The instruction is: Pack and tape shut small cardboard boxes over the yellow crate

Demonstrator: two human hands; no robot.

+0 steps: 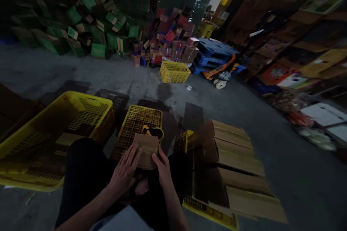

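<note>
A small brown cardboard box [146, 153] is between my two hands, low in front of me above my knees. My left hand [126, 166] lies along its left side, with the fingers reaching onto the top. At the right edge, my right hand [162, 166] presses the box with thumb and fingers. Clear tape seems to run across the box top. Just behind it, a yellow-and-black tape dispenser [153, 131] rests on an upturned yellow plastic crate [138, 117].
A large yellow crate [81, 95] stands to the left with cardboard inside. Flattened or folded cartons [238, 158] rest on a yellow crate at right. Farther off are another yellow crate [175, 72], blue pallets [214, 48], an orange pallet jack [221, 72] and piled green boxes [99, 50].
</note>
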